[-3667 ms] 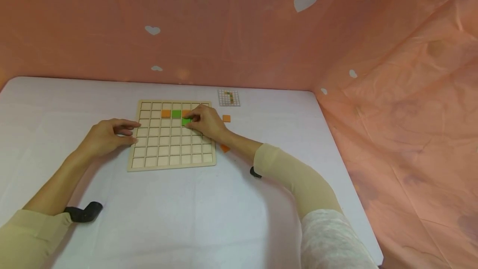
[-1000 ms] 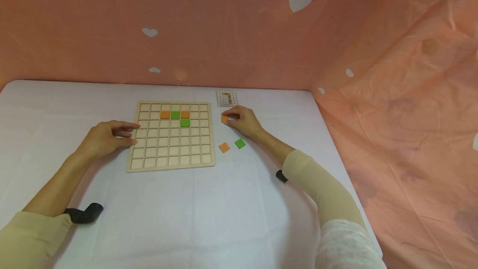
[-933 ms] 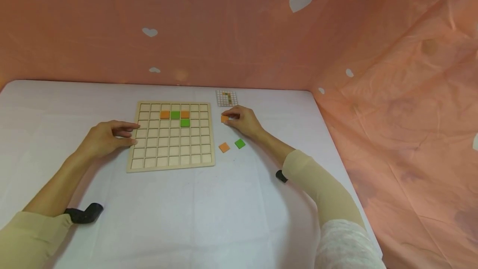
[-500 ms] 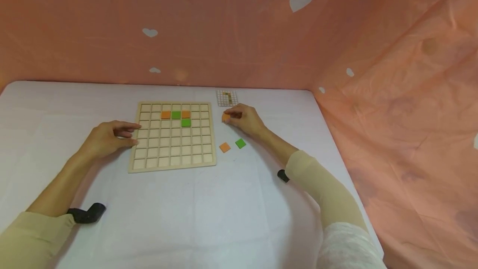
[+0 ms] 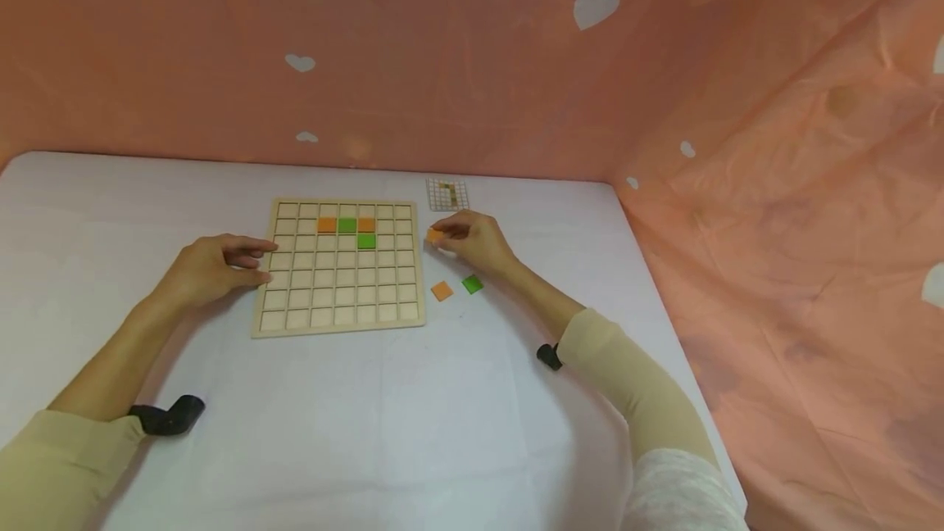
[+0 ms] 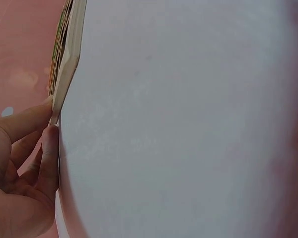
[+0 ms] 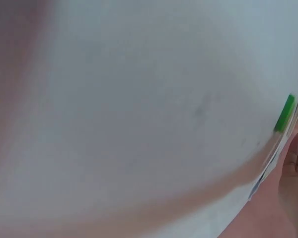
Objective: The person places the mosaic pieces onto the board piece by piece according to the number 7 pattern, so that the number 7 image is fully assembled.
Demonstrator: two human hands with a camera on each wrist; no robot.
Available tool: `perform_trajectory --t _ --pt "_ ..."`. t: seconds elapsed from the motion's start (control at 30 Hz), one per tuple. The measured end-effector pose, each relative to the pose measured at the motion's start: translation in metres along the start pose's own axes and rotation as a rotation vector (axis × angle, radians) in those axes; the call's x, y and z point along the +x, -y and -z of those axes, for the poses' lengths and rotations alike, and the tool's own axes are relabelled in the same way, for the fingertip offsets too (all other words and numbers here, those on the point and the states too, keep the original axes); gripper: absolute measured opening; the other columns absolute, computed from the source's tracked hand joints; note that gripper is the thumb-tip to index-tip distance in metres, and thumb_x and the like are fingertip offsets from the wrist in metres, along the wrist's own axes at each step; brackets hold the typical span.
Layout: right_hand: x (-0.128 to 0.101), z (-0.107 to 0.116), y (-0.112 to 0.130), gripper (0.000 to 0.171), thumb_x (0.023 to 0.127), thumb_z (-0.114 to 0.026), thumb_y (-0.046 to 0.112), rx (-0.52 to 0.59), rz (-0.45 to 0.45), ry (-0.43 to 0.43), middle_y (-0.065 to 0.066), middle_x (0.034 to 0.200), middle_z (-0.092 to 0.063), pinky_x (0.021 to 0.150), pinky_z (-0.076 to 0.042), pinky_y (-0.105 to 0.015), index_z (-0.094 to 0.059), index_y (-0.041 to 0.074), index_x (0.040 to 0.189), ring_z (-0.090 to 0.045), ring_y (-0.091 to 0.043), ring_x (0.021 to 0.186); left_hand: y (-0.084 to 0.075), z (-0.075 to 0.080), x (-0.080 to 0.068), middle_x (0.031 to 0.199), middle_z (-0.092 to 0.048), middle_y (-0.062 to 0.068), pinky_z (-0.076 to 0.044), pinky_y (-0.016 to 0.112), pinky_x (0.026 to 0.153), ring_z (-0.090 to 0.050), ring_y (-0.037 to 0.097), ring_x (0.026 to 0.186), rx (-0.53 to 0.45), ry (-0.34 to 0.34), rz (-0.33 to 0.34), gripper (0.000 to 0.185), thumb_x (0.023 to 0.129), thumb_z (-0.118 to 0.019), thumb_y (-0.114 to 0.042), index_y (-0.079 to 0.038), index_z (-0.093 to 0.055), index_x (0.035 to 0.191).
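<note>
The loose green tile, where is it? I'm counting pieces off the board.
In the head view the loose green tile lies on the table right of the board, beside a loose orange tile, near the right hand.

The right hand (image 5: 472, 240) is no longer on the wooden board (image 5: 339, 333), where it touched a green tile (image 5: 366, 241) a few seconds ago; it went out to the side and took an orange tile (image 5: 435, 235) off the table; now it pinches that tile and has carried it a little way back toward the board's right edge; with the arm moved away, a loose orange tile (image 5: 442, 291) and a loose green tile (image 5: 473, 284) show on the table.
</note>
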State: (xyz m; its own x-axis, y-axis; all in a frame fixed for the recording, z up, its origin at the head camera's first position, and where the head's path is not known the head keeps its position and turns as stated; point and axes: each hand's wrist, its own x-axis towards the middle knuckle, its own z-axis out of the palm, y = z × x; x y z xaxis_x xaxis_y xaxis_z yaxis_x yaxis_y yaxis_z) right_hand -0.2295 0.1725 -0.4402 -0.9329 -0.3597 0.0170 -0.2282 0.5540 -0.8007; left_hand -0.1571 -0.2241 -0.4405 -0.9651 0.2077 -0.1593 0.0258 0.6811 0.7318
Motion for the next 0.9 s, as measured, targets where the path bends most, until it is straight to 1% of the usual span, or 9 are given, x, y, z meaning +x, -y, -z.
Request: perform_trajectory --t 0.1,0.2,0.43,0.63,0.77,0.9 --pt "-0.001 -0.005 0.006 0.025 0.085 -0.080 0.013 -0.012 0.007 0.006 0.000 0.102 -0.068 0.078 -0.054 -0.023 -0.076 0.009 0.109 -0.066 -0.012 0.090 0.000 0.001 0.000 0.116 -0.066 0.026 -0.039 0.052 0.094 -0.059 0.039 0.110 -0.006 0.006 0.002 0.055 0.087 -0.078 -0.027 -0.002 -0.061 0.133" --pt "-0.001 -0.011 0.011 0.025 0.085 -0.080 0.014 -0.036 0.041 0.012 0.000 0.098 -0.068 0.077 -0.054 -0.022 -0.076 0.008 0.109 -0.066 -0.011 0.087 0.000 0.001 0.001 0.115 -0.066 0.025 -0.039 0.052 0.095 -0.059 0.038 0.110 -0.010 0.009 0.004 0.055 0.087 -0.078 -0.027 -0.002 -0.061 0.133" --pt "0.000 -0.024 0.023 0.025 0.085 -0.080 0.014 -0.046 0.117 0.045 -0.001 0.100 -0.071 0.078 -0.053 -0.019 -0.076 0.007 0.109 -0.065 -0.009 0.087 0.001 0.001 0.001 0.114 -0.067 0.024 -0.038 0.053 0.096 -0.059 0.037 0.109 -0.009 0.012 0.005 0.056 0.087 -0.079 -0.028 -0.003 -0.061 0.133" --pt "0.003 -0.036 0.031 0.024 0.085 -0.080 0.016 -0.030 0.126 0.070 0.001 0.099 -0.070 0.078 -0.053 -0.019 -0.077 0.008 0.108 -0.065 -0.007 0.086 0.001 0.001 0.000 0.116 -0.066 0.026 -0.038 0.054 0.095 -0.058 0.039 0.110 -0.010 0.015 0.017 0.056 0.087 -0.078 -0.028 -0.002 -0.060 0.134" --pt "0.006 -0.042 0.035 0.023 0.086 -0.080 0.019 -0.047 0.134 0.091 0.004 0.097 -0.069 0.076 -0.052 -0.019 -0.077 0.010 0.107 -0.064 -0.005 0.084 0.000 0.002 0.000 0.116 -0.065 0.026 -0.039 0.053 0.094 -0.058 0.039 0.111 -0.010 0.019 0.023 0.056 0.087 -0.078 -0.028 -0.002 -0.060 0.134" --pt "0.010 -0.048 0.038 0.024 0.085 -0.081 0.020 -0.075 0.144 0.111 0.003 0.098 -0.070 0.076 -0.051 -0.018 -0.077 0.010 0.107 -0.062 -0.006 0.085 -0.002 0.002 -0.001 0.116 -0.065 0.025 -0.039 0.052 0.094 -0.057 0.038 0.111 -0.011 0.020 0.027 0.056 0.087 -0.078 -0.028 -0.002 -0.060 0.134"
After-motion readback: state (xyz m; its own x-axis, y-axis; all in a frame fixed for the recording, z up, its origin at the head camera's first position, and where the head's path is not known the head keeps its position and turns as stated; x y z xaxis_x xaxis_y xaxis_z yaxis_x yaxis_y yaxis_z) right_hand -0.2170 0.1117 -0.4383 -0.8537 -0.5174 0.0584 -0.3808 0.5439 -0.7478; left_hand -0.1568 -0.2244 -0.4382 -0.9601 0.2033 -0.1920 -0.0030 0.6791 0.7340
